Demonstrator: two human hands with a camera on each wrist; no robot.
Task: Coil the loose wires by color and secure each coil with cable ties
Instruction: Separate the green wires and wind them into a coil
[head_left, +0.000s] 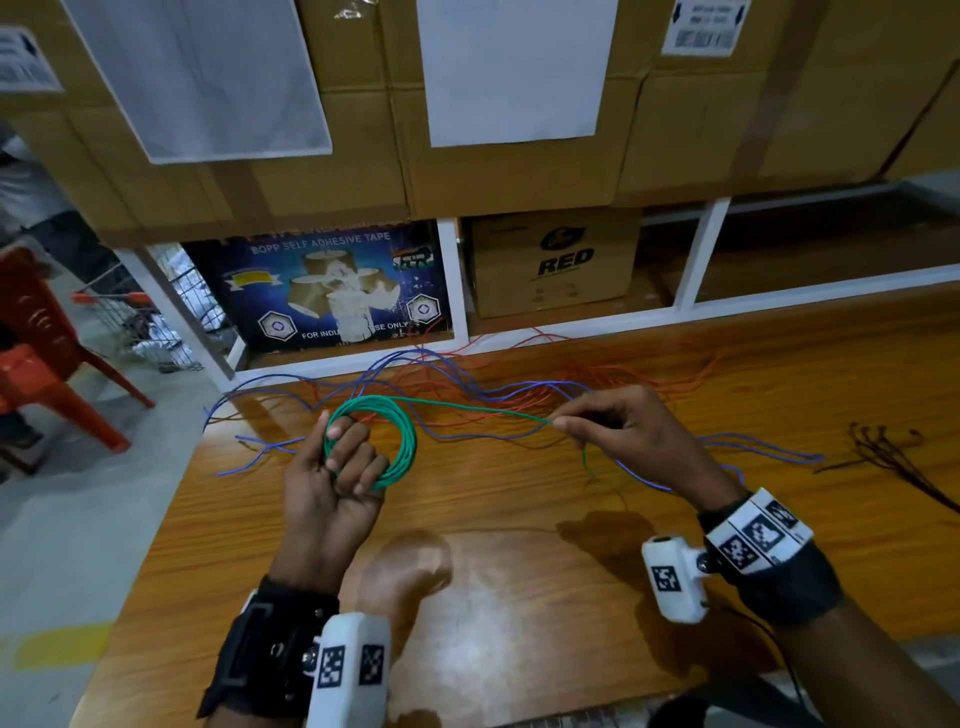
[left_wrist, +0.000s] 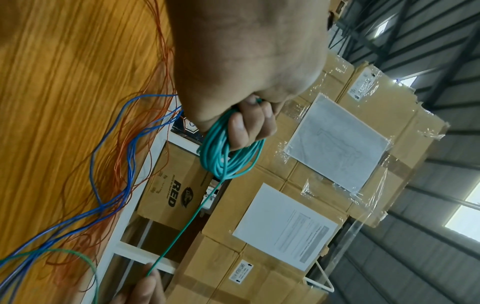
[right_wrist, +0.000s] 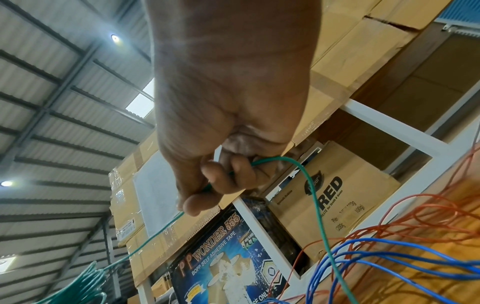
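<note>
The left hand (head_left: 332, 478) holds a coil of green wire (head_left: 402, 441) tight, and the right hand (head_left: 628, 436) pinches its loose end above the surface (head_left: 519, 597).

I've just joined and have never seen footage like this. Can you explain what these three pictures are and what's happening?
There is no machine here. A person works with two bare hands and wears a small white camera on each wrist. The big picture comes from a camera on the head, looking down. The other two look along each hand from the wrists. On the glossy wooden table lie loose blue wires, thin red-orange wires and, far right, a bunch of dark wires. The left hand grips a coil of green plastic-coated wire, fingers through the loop. The right hand pinches the free strand running off that coil.
</note>
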